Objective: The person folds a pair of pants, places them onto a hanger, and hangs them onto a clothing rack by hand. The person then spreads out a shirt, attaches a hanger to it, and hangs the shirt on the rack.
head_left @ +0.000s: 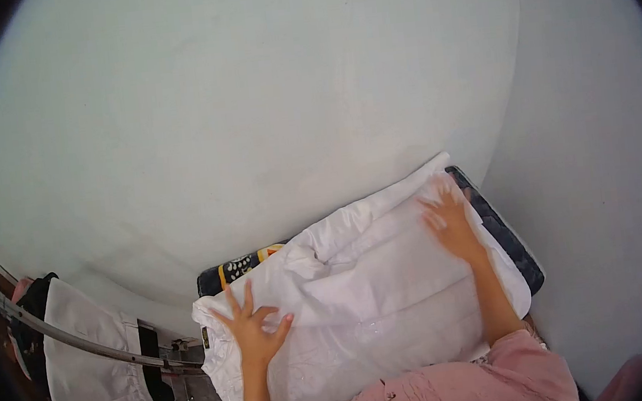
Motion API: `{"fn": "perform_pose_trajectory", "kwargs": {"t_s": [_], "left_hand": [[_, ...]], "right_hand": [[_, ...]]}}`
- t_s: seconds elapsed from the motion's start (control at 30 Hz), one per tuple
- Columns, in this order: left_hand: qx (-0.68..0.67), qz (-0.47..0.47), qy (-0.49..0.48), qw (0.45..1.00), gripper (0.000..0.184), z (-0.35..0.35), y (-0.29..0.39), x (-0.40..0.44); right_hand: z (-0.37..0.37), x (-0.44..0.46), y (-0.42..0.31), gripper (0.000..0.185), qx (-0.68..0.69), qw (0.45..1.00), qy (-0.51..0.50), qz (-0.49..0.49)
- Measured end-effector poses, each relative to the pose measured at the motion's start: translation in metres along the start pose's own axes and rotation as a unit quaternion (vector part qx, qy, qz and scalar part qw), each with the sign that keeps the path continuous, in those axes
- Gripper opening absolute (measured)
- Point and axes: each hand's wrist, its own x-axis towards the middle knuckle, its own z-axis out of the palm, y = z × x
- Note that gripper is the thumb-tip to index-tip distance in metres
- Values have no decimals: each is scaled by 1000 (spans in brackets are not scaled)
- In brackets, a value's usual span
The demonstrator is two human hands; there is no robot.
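A white garment (393, 302), perhaps a shirt, lies spread over a dark padded surface with a patterned edge (239, 268). A small dark label (205, 338) shows at its left end. Near that end, my left hand (255, 332) is over the cloth with its fingers spread and nothing in them. Toward the far right corner, my right hand (449, 219) is on or just above the fabric, its fingers apart and slightly blurred. A rolled or folded strip of the white cloth runs along the back, with a bunched fold near the middle.
Pale walls stand close behind and to the right. At left, a curved-looking metal rail (79, 340) crosses in front of hanging white and black cloth (92, 350). My pink top (448, 393) is at the bottom, and some floor items sit at lower left.
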Motion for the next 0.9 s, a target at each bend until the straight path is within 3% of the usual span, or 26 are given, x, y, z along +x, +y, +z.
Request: {"fn": "perform_pose_trajectory", "kwargs": {"t_s": [0.07, 0.13, 0.17, 0.2, 0.27, 0.37, 0.5, 0.57, 0.63, 0.67, 0.73, 0.83, 0.9], "left_hand": [[3, 26, -30, 999, 46, 17, 16, 10], [28, 49, -30, 998, 57, 39, 31, 15], [52, 66, -28, 996, 68, 49, 33, 19], [53, 70, -28, 996, 68, 59, 23, 17], [68, 1, -119, 991, 81, 79, -8, 1], [64, 3, -118, 991, 80, 86, -19, -15], [53, 1, -110, 993, 79, 89, -15, -13], [54, -1, -108, 993, 80, 91, -16, -12], [51, -1, -120, 992, 81, 89, -16, -11], [52, -4, -120, 991, 81, 86, -16, -12], [40, 14, -145, 988, 84, 77, -18, -11], [-47, 37, -142, 988, 78, 54, -18, -12], [-52, 46, -150, 986, 71, 49, -29, -9]], "right_hand": [[43, -12, -53, 48, 36, 985, -120, -115], [57, -25, -99, 59, 38, 925, -276, -256], [70, -33, -91, 58, 54, 908, -278, -310], [86, -37, -74, 57, 69, 886, -279, -364], [80, -21, -20, 54, -57, 919, -260, -290], [52, -6, 78, 57, -167, 964, -198, -63], [31, -9, 94, 59, -290, 940, -163, 75], [28, -21, 52, 62, -180, 971, -160, -2], [44, -44, 24, 63, -26, 959, -247, -136], [43, -50, 6, 63, -58, 920, -325, -213], [36, -52, 7, 63, -104, 895, -371, -225], [20, -38, 71, 75, -136, 950, -268, -84], [-21, -29, 83, 94, -123, 925, -359, 18]]}}
